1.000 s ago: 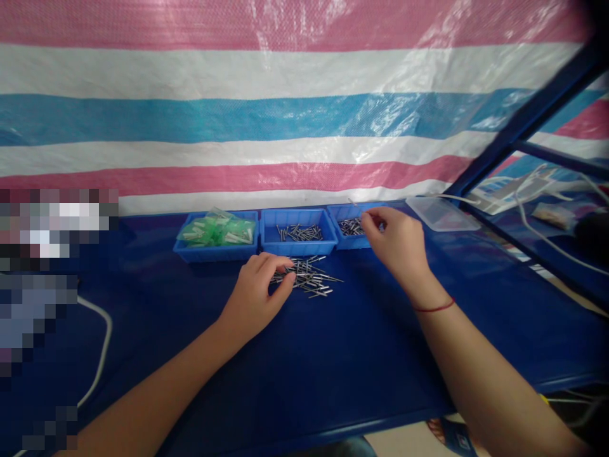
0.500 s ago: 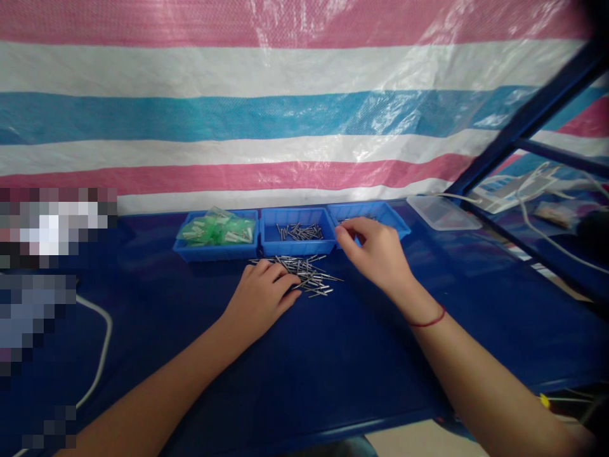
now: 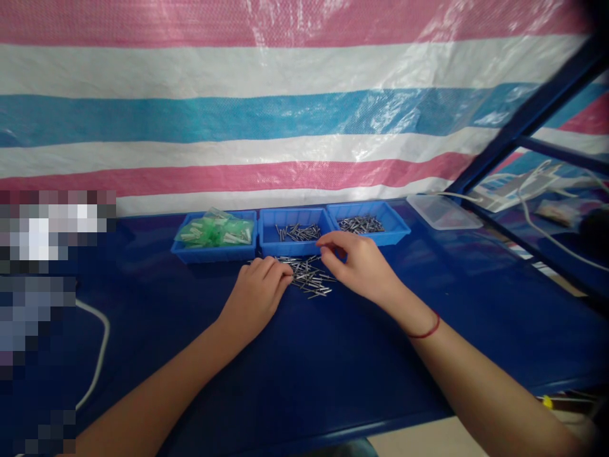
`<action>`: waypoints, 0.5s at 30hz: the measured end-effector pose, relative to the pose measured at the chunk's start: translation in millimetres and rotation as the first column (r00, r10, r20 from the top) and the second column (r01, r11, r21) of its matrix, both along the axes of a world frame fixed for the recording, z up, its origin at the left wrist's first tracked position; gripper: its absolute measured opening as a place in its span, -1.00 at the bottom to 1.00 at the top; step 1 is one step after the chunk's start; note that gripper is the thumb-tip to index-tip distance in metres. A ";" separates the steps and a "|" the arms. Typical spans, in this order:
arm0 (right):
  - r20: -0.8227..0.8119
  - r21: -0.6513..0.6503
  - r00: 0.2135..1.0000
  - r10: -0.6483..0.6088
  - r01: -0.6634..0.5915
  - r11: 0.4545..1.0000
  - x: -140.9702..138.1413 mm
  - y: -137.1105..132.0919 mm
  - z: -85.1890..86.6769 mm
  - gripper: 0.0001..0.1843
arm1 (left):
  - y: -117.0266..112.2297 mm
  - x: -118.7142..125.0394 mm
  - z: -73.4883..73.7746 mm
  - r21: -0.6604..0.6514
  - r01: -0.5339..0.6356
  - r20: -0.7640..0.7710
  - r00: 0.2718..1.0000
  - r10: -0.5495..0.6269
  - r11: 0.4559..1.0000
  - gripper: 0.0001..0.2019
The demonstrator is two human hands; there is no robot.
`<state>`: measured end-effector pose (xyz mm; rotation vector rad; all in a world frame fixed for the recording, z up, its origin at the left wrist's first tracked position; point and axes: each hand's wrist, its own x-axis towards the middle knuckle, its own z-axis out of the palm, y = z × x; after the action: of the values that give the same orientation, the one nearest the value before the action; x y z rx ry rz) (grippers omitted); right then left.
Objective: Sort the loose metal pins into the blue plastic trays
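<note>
A loose pile of thin metal pins that look like blind rivets (image 3: 311, 279) lies on the blue table, just in front of the middle tray. My left hand (image 3: 259, 289) rests at the pile's left side, thumb and fingertips pressed together; whatever they pinch is hidden. Over the pile's right edge hovers my right hand (image 3: 356, 263), a red cord round its wrist. Its thumb and forefinger tips are close together, and I cannot make out anything between them. Behind the hands, similar pins lie in the middle blue tray (image 3: 295, 250) and the right blue tray (image 3: 397, 233).
A left blue tray (image 3: 214, 256) holds green-tinted clear bags with light pieces. A clear plastic lid (image 3: 445, 212) lies right of the trays. A blue metal frame (image 3: 504, 149) rises at the right, and a white cable (image 3: 105, 336) curves at the left.
My right hand has moved left and toward me, from the right tray to the pile, uncovering that tray's pins. My left thumb and fingers have closed together at the pile.
</note>
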<state>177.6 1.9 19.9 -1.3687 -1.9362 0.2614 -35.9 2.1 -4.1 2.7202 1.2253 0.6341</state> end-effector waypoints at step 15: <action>-0.404 -0.160 0.906 0.125 -0.204 0.966 -29.4 -18.7 -0.1 -0.84 | -6.0 3.3 6.1 -0.160 0.070 0.337 0.941 -0.012 0.985 -0.88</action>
<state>148.1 -16.8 19.9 -1.1652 -1.7186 0.7715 -32.6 -3.9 2.0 2.3669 1.0811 0.8985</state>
